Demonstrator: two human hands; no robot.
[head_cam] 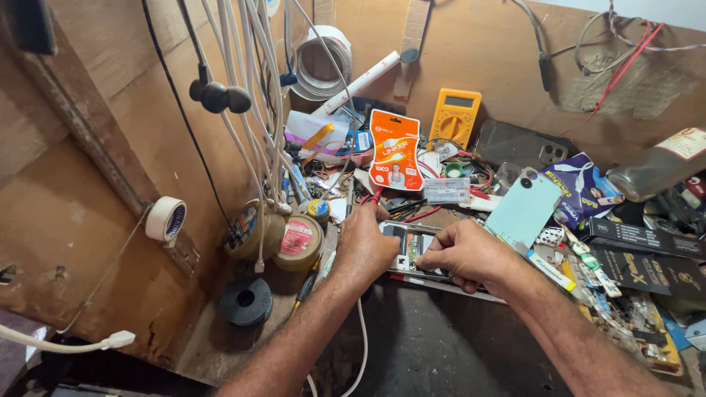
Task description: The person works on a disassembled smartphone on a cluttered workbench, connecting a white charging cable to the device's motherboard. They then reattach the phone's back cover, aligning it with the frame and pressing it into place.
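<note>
Head view, work item: an opened mobile phone [412, 246] lies flat on the bench [441, 345], circuit side up, between and partly under both hands.
Head view, left hand [362, 246]: rests on the phone's left end, fingers curled down onto it; a red-handled tool [371, 197] shows just beyond the fingertips, and whether the hand holds it cannot be told.
Head view, right hand [465, 254]: lies on the phone's right part, fingers bent inward and pinched narrow over the board; what they pinch cannot be told.
Head view, behind the phone: an orange cable packet [395, 149] stands upright, with a yellow multimeter [454, 117] leaning on the wooden back wall to its right.
Head view, right of the hands: a pale green phone back cover [523, 209] lies tilted, camera cutouts up, near the right hand; dark flat boxes [640, 254] lie further right.
Head view, left of the hands: two wire spools [276, 235] stand side by side near the left hand; a black tape roll [246, 301] lies in front of them.
Head view, left wall: a masking tape roll [165, 219] hangs on the board; white cables [254, 95] hang down beside it.
</note>
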